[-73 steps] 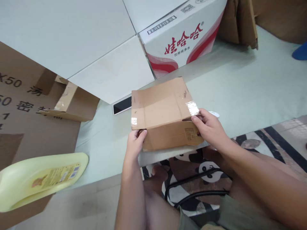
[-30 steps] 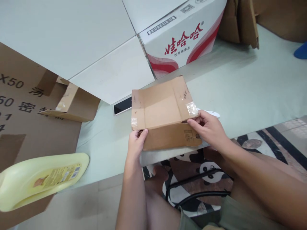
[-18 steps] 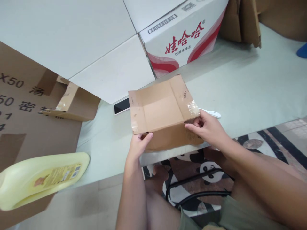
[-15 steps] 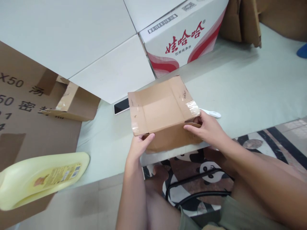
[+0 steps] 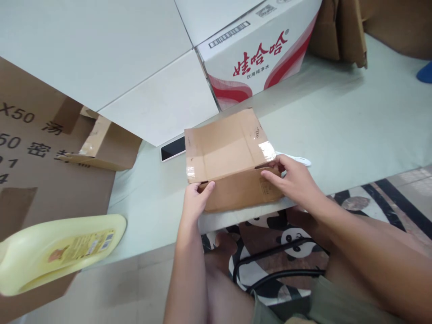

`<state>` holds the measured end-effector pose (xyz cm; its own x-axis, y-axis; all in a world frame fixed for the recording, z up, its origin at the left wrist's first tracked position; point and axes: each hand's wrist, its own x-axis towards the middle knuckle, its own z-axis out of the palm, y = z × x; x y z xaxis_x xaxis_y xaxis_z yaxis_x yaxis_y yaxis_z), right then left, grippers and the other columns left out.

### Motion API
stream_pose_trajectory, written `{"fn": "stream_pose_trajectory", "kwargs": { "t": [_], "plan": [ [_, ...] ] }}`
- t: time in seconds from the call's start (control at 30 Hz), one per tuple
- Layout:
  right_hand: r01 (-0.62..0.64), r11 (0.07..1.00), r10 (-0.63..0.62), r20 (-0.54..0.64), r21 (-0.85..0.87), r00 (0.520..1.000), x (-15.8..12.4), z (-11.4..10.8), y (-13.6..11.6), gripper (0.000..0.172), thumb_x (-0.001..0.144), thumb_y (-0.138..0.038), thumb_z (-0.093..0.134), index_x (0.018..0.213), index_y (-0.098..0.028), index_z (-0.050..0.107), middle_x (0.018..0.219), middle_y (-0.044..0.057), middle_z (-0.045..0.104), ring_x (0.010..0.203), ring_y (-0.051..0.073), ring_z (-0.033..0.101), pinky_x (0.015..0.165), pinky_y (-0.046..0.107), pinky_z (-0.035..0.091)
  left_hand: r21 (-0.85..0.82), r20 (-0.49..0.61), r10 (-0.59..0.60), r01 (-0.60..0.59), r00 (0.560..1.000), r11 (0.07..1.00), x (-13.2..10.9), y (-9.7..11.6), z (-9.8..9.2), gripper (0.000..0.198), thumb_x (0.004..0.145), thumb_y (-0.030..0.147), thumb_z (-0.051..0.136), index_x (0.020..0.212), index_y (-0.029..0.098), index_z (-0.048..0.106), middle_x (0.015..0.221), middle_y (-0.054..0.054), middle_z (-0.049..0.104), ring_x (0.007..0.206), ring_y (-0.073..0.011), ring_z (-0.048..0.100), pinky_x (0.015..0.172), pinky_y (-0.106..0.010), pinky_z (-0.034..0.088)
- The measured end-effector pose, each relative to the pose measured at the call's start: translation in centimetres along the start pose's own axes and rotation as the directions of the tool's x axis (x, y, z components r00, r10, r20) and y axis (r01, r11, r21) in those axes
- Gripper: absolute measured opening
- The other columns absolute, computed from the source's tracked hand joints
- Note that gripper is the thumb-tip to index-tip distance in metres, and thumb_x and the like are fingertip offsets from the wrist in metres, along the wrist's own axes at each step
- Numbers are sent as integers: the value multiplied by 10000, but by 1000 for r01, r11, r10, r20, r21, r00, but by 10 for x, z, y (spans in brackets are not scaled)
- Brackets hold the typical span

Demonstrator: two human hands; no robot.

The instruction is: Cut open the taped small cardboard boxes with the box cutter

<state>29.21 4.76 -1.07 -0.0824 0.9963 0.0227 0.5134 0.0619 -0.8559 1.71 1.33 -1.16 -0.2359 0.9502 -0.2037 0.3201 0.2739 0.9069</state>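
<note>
A small brown cardboard box (image 5: 232, 189) rests at the front edge of the covered table, its broad taped flap (image 5: 226, 144) tilted up and away from me. My left hand (image 5: 197, 198) pinches the front left corner, thumb on the front wall and fingers behind it. On the front right corner, my right hand (image 5: 290, 175) grips the same box, its thumb across the front wall and its fingertips partly tucked behind the cardboard. Behind the box, a dark-screened phone (image 5: 173, 148) is partly covered by the flap. A white handle-like object (image 5: 300, 160) shows beyond my right hand.
White boxes (image 5: 162, 99) and a red-and-white carton (image 5: 256, 63) stand at the back. A yellow bottle (image 5: 64, 252) is at the left, by a large printed cardboard box (image 5: 20, 180). More cardboard (image 5: 340, 31) and a blue object (image 5: 425, 73) lie to the right.
The flap has shifted slightly to the right and settled lower against the box's front wall, showing more of that wall. My left hand has moved up a little; both hands keep their hold.
</note>
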Motion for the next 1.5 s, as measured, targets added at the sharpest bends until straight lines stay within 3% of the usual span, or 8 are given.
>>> {"fn": "stream_pose_trajectory", "kwargs": {
  "t": [0.2, 0.27, 0.5, 0.83, 1.07, 1.23, 1.37, 1.5],
  "plan": [
    [-26, 998, 34, -162, 54, 986, -2, -1, 1, 182, 791, -369, 694, 820, -246, 562, 622, -59, 410, 551, 134, 415, 572, 293, 347, -4, -38, -6, 6, 999, 1000, 2, 0, -1, 519, 711, 545, 766, 1006, 118, 760, 1127, -163, 752, 1110, -337, 684, 957, -433, 519],
    [-11, 995, 30, -193, 97, 981, -4, -2, 0, 150, 803, -355, 689, 790, -252, 580, 596, -58, 393, 540, 134, 397, 563, 296, 348, -5, -35, -19, 19, 999, 1000, 2, 0, -1, 528, 696, 553, 773, 989, 113, 762, 1115, -169, 754, 1106, -341, 684, 949, -434, 520],
    [86, 986, -71, -103, 145, 992, -6, -3, -7, 246, 804, -342, 709, 622, -247, 572, 636, 4, 590, 563, 155, 488, 547, 319, 383, 3, -37, -40, 40, 998, 999, 2, 1, 0, 533, 686, 564, 772, 956, 105, 761, 1095, -178, 756, 1080, -338, 691, 942, -430, 515],
    [17, 982, -1, -85, 188, 996, -8, -4, -8, 299, 803, -453, 722, 616, -247, 613, 566, -6, 606, 519, 150, 514, 519, 307, 392, -2, -34, -28, 28, 999, 1000, 1, 3, 1, 485, 689, 534, 774, 934, 116, 764, 1073, -165, 763, 1070, -330, 698, 932, -420, 527],
    [73, 961, -76, -1, 267, 997, -8, -4, -5, 565, 955, -640, 425, 602, -223, 570, 548, 18, 595, 493, 141, 530, 508, 290, 400, -6, -29, -15, 15, 999, 1000, 2, 1, 0, 475, 699, 522, 771, 958, 125, 766, 1084, -160, 763, 1079, -335, 696, 947, -436, 523],
    [86, 981, -83, -21, 173, 996, -8, -5, -4, 497, 887, -568, 584, 548, -227, 456, 494, -23, 471, 480, 119, 418, 486, 273, 320, 2, -35, -2, 3, 999, 1000, 2, 2, 1, 476, 703, 524, 771, 957, 122, 767, 1091, -162, 760, 1080, -330, 694, 953, -432, 517],
    [62, 983, -56, -42, 171, 998, -8, -3, -6, 381, 792, -420, 710, 568, -233, 465, 504, -40, 472, 484, 112, 398, 485, 267, 311, -4, -31, -14, 14, 999, 1000, 2, 2, 1, 493, 696, 533, 774, 951, 112, 768, 1080, -166, 762, 1075, -333, 695, 950, -428, 516],
    [70, 984, -65, -34, 163, 997, -7, -2, -7, 358, 782, -392, 705, 575, -233, 460, 506, -47, 462, 485, 108, 390, 482, 260, 305, -8, -23, -14, 14, 1000, 1000, 2, 1, 1, 515, 702, 546, 767, 975, 110, 766, 1115, -169, 754, 1107, -336, 685, 973, -434, 506]
  ]
}}
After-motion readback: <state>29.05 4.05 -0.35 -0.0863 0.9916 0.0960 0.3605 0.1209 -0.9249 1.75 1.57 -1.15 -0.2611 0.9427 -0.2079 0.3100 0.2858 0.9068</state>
